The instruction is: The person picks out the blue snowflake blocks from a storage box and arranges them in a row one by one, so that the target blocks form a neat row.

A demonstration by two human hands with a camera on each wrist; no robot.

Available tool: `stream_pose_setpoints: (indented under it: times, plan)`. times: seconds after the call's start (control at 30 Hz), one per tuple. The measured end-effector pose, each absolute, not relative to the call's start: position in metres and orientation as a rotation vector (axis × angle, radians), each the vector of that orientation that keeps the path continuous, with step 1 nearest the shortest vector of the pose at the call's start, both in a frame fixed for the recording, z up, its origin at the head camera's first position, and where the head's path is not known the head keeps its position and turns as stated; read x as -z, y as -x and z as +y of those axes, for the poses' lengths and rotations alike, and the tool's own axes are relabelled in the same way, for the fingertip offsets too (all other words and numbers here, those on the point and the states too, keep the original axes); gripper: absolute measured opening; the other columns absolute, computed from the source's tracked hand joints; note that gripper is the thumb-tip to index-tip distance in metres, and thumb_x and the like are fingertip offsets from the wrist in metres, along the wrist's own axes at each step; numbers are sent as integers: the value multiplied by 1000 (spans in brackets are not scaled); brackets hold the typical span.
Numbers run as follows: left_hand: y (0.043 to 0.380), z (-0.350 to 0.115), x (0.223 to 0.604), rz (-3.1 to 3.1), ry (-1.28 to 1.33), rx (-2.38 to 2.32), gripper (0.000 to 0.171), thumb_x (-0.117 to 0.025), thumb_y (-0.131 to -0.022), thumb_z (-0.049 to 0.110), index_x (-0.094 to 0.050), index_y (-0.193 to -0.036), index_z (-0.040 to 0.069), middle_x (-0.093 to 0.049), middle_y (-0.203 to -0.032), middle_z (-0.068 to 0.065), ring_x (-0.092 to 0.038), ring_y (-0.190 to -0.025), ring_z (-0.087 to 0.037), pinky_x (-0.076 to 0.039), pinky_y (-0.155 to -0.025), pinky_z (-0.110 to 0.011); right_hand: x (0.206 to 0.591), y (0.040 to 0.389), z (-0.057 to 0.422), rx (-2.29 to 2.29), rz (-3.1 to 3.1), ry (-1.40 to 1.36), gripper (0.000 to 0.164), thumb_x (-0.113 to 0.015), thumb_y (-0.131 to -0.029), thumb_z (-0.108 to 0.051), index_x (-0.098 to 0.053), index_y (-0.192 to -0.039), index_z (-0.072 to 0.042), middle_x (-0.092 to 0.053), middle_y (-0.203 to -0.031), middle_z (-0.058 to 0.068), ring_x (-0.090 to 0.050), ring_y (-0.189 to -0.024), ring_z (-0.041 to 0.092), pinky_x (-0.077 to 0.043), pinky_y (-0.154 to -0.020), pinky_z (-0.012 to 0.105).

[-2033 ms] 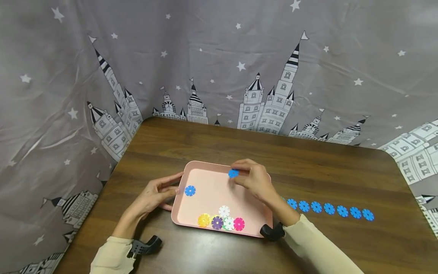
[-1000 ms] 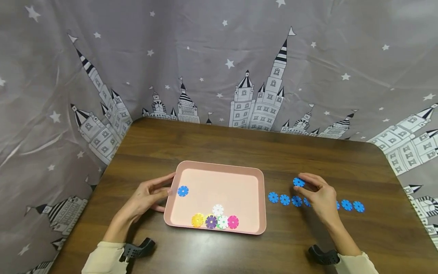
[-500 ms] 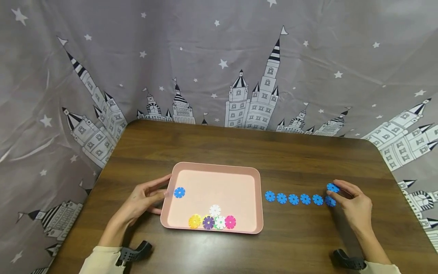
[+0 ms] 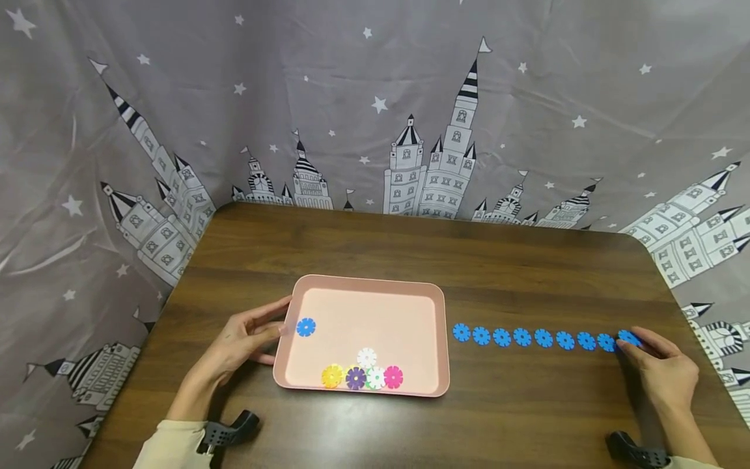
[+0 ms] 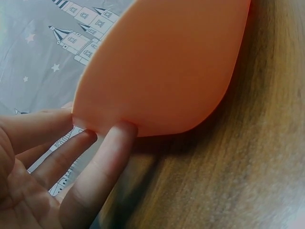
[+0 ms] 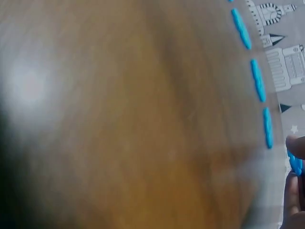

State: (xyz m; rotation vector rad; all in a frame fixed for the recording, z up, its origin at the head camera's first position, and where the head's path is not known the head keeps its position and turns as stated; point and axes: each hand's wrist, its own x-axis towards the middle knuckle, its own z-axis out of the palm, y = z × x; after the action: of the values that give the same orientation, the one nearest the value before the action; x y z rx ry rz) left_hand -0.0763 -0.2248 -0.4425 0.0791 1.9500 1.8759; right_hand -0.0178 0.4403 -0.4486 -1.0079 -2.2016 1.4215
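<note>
At the right end of a row, my right hand [image 4: 668,374] pinches a blue notched interlocking disc [image 4: 628,338] between thumb and fingers, low over the table. The row of several blue discs [image 4: 522,337] runs sideways from near the tray. My left hand [image 4: 243,339] holds the left edge of the pink tray [image 4: 404,319], its thumb [image 5: 114,148] against the side wall. One blue disc [image 4: 306,327] lies at the tray's left side. Along its near edge are yellow [image 4: 331,376], purple [image 4: 355,378], white [image 4: 366,357] and pink [image 4: 393,376] discs, with a green one partly hidden.
The brown wooden table [image 4: 351,430] extends around the tray and the row. A grey curtain [image 4: 328,58] printed with castles and stars hangs behind it and at both sides. A black wrist mount [image 4: 231,431] sits at each wrist.
My right hand has carried a blue disc from over the tray, rightward along the row, and down to its right end. My left hand has stayed at the tray's edge.
</note>
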Motion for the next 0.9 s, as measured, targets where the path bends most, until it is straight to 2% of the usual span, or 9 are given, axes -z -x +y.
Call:
stream_pose_setpoints:
  times: [0.13,0.23,0.4,0.47,0.63,0.77,0.9]
  plan:
    - [76,-225,443,1954,-87,-1877,63,-64,-95,8,-36,-151,2,-32,-155,-23,-64,-108,-13,-60,-68,-53,452,15,447,-1344,-2281,1085,28,-84,-79,-16,-79,-105,-24,-59,-74,-38,-53,-76,-19,-42,-65,-2]
    - [75,-226,444,1949,-98,-1881,63,-63,-96,8,-35,-151,1,-31,-155,-23,-64,-108,-14,-60,-68,-53,453,14,451,-1248,-2365,1146,29,-83,-80,-27,-78,-109,-31,-52,-70,-43,-48,-81,-20,-39,-73,-2]
    - [75,-225,444,1954,-99,-1879,63,-63,-96,8,-35,-151,2,-32,-155,-22,-64,-107,-14,-60,-68,-52,454,14,452,-1137,-2439,1187,32,-80,-82,-35,-75,-113,-35,-45,-68,-47,-45,-88,-19,-40,-95,9]
    - [76,-225,444,1958,-96,-1875,63,-64,-96,8,-35,-151,2,-32,-155,-22,-64,-107,-14,-60,-68,-52,454,14,451,-1108,-2455,1176,31,-80,-83,-34,-75,-114,-35,-43,-67,-47,-44,-85,-19,-41,-91,9]
    - [77,-225,443,1960,-97,-1869,63,-64,-96,8,-35,-152,3,-32,-155,-21,-64,-107,-15,-60,-68,-52,456,11,449,-1149,-2439,1132,31,-80,-83,-24,-76,-113,-28,-46,-67,-44,-43,-72,-22,-37,-66,-1]
    - [77,-226,443,1952,-95,-1870,63,-63,-96,8,-35,-152,3,-32,-155,-21,-64,-108,-16,-60,-68,-52,458,10,448,-1170,-2425,1118,31,-80,-83,-22,-76,-114,-24,-47,-67,-44,-46,-69,-23,-39,-62,-3]
    - [77,-225,443,1945,-80,-1871,63,-64,-96,7,-35,-152,3,-32,-155,-21,-64,-108,-15,-60,-69,-52,459,9,448,-1172,-2414,1111,28,-80,-82,-23,-78,-109,-27,-48,-66,-44,-46,-68,-23,-38,-61,-3]
